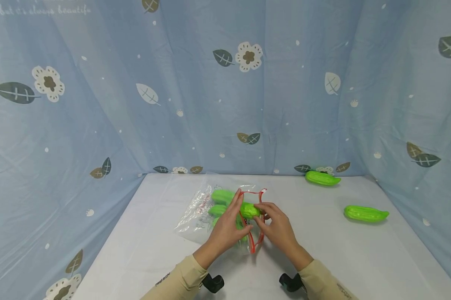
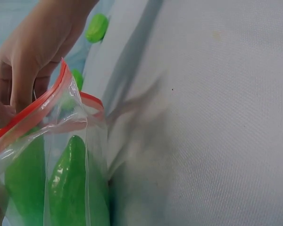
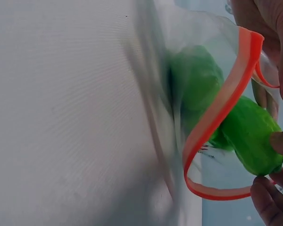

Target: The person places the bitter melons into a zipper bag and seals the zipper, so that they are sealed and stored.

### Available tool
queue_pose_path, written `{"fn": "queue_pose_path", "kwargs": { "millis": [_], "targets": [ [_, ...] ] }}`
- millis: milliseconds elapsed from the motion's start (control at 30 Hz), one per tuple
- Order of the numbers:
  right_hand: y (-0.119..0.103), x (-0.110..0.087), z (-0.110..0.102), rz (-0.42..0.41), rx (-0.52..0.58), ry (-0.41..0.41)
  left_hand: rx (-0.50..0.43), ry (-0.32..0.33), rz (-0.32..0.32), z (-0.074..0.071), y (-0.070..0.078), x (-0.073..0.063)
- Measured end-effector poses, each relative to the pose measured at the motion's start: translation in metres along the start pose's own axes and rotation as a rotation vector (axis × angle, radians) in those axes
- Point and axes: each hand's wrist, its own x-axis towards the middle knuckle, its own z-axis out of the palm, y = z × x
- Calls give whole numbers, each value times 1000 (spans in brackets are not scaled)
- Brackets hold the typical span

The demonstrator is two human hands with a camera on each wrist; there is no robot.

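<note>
A clear zip bag [image 1: 193,227] with a red zip edge [image 3: 224,101] lies on the table, its mouth spread toward the right. Several green toy cucumbers [image 2: 68,181] show through the plastic. My left hand [image 1: 225,227] holds the bag at its mouth, thumb on the near side and fingers on the far side. At the opening, my right hand [image 1: 279,227] pinches the end of another green cucumber [image 3: 252,136] between thumb and fingertips. That cucumber's far end is inside the bag, and its near end sticks out past the red edge.
Two more green cucumbers lie on the right of the white table [image 1: 135,254]: one cucumber [image 1: 322,178] at the back edge, one cucumber [image 1: 366,213] nearer the right edge. A blue patterned curtain [image 1: 195,83] hangs behind and at both sides.
</note>
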Motion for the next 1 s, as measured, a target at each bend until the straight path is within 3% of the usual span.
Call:
{"fn": "queue_pose_path", "kwargs": {
  "millis": [433,1000],
  "targets": [
    [-6,7,9,57,11,-19,0,7,-10,-1,0,1],
    [-11,13,17,64,54,-73,-10,10,7,-4,1,2]
  ]
}}
